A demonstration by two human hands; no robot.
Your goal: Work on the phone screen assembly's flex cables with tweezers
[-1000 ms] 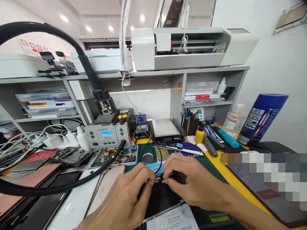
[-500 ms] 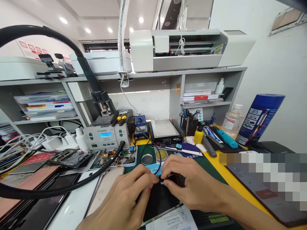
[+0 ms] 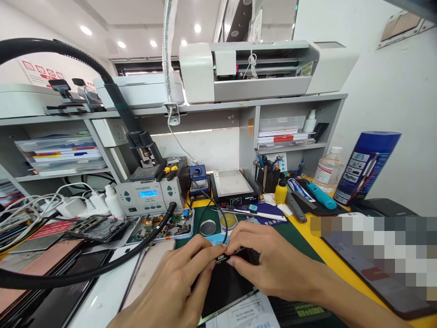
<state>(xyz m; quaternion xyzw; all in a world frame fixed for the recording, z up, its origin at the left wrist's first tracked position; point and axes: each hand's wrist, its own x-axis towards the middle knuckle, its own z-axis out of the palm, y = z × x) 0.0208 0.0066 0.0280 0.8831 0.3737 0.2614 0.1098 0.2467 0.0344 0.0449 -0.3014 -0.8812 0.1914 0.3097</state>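
Observation:
A black phone screen (image 3: 228, 286) lies tilted in front of me, its light lower edge over a printed white sheet (image 3: 244, 314). My left hand (image 3: 186, 278) is closed at the upper left of the screen, thumb and index finger pressed to its top edge. From the other side my right hand (image 3: 259, 255) pinches the same top edge, fingertips almost meeting the left ones. A small silvery part (image 3: 221, 258) shows on the edge between the fingertips. Whatever else the fingertips hold is hidden. Just beyond lies a light-blue item (image 3: 215, 238), partly covered.
A black hose (image 3: 136, 253) curves across the left side from the hot-air station (image 3: 146, 193). Several phones lie beneath it, beside a tray of small parts (image 3: 184, 230). Behind the hands are a round tin (image 3: 228, 222) and a hot plate (image 3: 234, 184); a large phone (image 3: 372, 269) lies right.
The view has shifted slightly. My fingertips have moved a little along the screen's top edge, and the small silvery part now shows more plainly between them.

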